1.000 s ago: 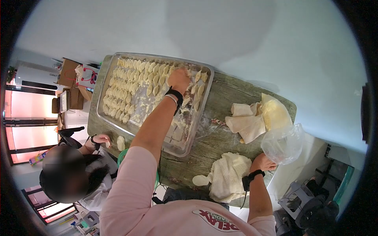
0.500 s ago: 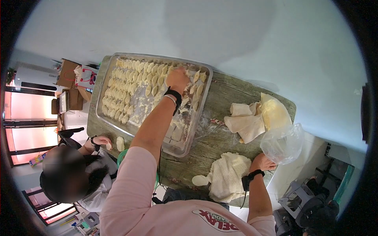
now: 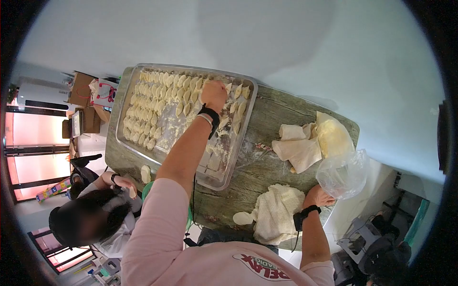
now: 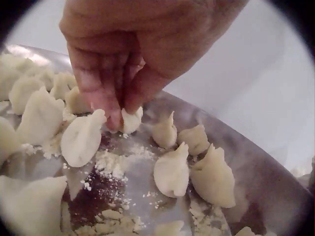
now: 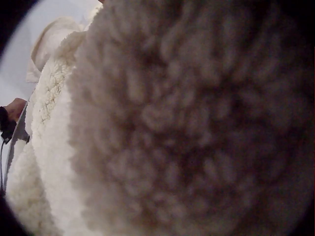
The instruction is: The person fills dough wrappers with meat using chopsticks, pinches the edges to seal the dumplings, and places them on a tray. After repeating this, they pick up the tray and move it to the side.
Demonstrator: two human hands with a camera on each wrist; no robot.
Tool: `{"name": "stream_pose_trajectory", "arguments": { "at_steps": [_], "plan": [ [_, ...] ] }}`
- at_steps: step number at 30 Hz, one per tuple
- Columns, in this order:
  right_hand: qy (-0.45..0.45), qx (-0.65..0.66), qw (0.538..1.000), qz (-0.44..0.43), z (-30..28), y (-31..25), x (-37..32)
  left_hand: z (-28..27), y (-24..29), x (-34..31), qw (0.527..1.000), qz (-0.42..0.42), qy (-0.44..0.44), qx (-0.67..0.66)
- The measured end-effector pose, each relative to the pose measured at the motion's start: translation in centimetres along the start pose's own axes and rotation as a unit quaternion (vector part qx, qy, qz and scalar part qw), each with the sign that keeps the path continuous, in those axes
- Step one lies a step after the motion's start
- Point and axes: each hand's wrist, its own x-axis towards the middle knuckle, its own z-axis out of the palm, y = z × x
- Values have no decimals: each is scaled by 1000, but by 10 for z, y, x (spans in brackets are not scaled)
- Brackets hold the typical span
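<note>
At the far side of a metal tray [image 3: 215, 178], my left hand [image 3: 214, 94] reaches in among raw dumplings. In the left wrist view, its thumb and fingers pinch a small pale dumpling [image 4: 132, 121] low over the metal; much of it is hidden behind the fingertips. A plumper dumpling [image 4: 81, 140] lies just beside those fingers, and loose flour [image 4: 115, 164] is scattered in front. My right hand [image 3: 318, 196] rests at the near right table edge, fingers loosely bent, between a bunched white towel [image 3: 279, 209] and a clear plastic bag [image 3: 342, 175]. Fuzzy towel cloth [image 5: 187, 123] fills most of the right wrist view.
Rows of dumplings [image 3: 143, 121] fill the tray's left part. Folded pale cloth [image 3: 298, 148] lies on the green table [image 3: 267, 112] at right, and a flat dough round [image 3: 243, 218] lies by the towel. Another person [image 3: 107, 214] sits at left, near a green bowl [image 3: 147, 189].
My left hand has shifted slightly left along the far dumplings, showing a dumpling to its right. The other person has leaned down, their hand drawing nearer to them. My right hand stays put.
</note>
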Motion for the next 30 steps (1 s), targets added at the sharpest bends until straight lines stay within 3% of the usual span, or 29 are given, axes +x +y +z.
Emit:
{"name": "stream_pose_trajectory", "arguments": {
  "at_steps": [4,6,16,18,21,22,24,25,27,30],
  "plan": [
    [15,23,999,-20,-5,1,-1,2,2,0,999,-26,-25,-8],
    [-27,0,1000,-15,-12,-1,0,0,4,0,998,-47,-41,2],
    [-33,26,999,-2,-12,-1,0,-13,15,-5,999,-34,-25,-23],
    [33,-16,999,-23,-6,0,-2,-23,-3,0,988,-39,78,-124],
    [62,-8,997,-41,7,5,0,-37,-20,0,994,3,102,-45],
    [61,-7,997,-40,5,5,0,-44,-16,-3,996,-53,27,-61],
    [-21,1,1000,-20,-3,3,2,-43,-15,-3,997,-56,-7,-47],
    [-20,1,1000,-20,3,4,2,-41,-15,-3,997,-60,-43,-34],
    [66,-6,997,-29,17,7,2,-30,-18,0,997,-64,-41,-15],
    [49,-16,998,-20,18,7,3,-19,-23,5,996,-76,-50,18]
  ]
}}
